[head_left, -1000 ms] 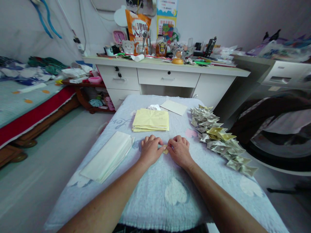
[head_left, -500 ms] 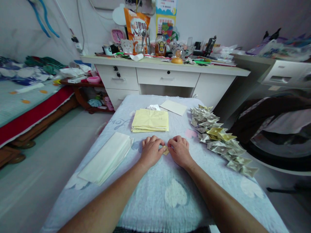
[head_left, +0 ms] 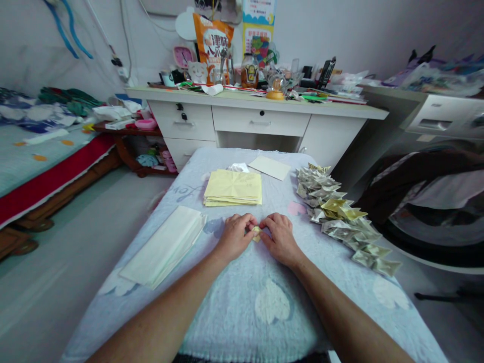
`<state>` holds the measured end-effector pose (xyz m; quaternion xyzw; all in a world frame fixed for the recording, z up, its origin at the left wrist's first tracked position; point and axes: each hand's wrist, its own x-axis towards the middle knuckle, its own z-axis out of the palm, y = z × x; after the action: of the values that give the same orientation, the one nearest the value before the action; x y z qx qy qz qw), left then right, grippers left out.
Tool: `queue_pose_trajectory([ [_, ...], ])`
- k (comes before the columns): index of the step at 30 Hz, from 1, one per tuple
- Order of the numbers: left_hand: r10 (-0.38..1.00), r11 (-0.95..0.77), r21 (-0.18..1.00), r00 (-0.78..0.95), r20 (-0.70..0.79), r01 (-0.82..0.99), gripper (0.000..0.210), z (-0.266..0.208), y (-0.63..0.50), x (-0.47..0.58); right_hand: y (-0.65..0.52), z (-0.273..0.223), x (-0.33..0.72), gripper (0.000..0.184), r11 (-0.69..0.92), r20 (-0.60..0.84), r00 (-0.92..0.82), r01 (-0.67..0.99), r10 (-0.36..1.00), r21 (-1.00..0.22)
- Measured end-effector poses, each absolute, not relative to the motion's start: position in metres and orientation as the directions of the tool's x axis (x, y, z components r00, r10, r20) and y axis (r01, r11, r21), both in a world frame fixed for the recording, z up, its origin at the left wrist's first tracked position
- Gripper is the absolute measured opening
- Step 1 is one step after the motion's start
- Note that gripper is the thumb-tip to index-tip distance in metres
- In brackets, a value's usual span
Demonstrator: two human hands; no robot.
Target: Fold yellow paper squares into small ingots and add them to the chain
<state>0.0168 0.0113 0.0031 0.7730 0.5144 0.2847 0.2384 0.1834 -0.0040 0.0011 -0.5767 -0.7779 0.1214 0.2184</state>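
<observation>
Pinching a small yellow paper (head_left: 256, 236), left fingers (head_left: 250, 221) and right fingers (head_left: 266, 222) nearly meet over the pale-blue cloth (head_left: 223, 307).

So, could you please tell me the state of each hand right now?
Left hand: closed, holding the left side of the small yellow paper.
Right hand: closed, holding the right side of the same paper.

On the cloth-covered table (head_left: 227, 307): paper piece (head_left: 256, 236) between left hand (head_left: 235, 236) and right hand (head_left: 280, 236); paper stack (head_left: 233, 186) beyond them, single sheet (head_left: 269, 167) behind that to the right. Left of the hands, paper sheaf (head_left: 162, 247); right of them, row of folded papers (head_left: 342, 222). Behind the table, desk (head_left: 260, 130); bed (head_left: 22, 164) at far left, washing machine (head_left: 449, 111) at far right
</observation>
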Motion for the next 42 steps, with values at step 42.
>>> queue_pose_trajectory([
  [42,0.949,-0.224,0.93,0.283,0.139,0.293,0.014,0.018,0.005,0.014,-0.006,0.01,0.186,0.034,0.367,0.233,-0.311,0.499,0.921,-0.785],
])
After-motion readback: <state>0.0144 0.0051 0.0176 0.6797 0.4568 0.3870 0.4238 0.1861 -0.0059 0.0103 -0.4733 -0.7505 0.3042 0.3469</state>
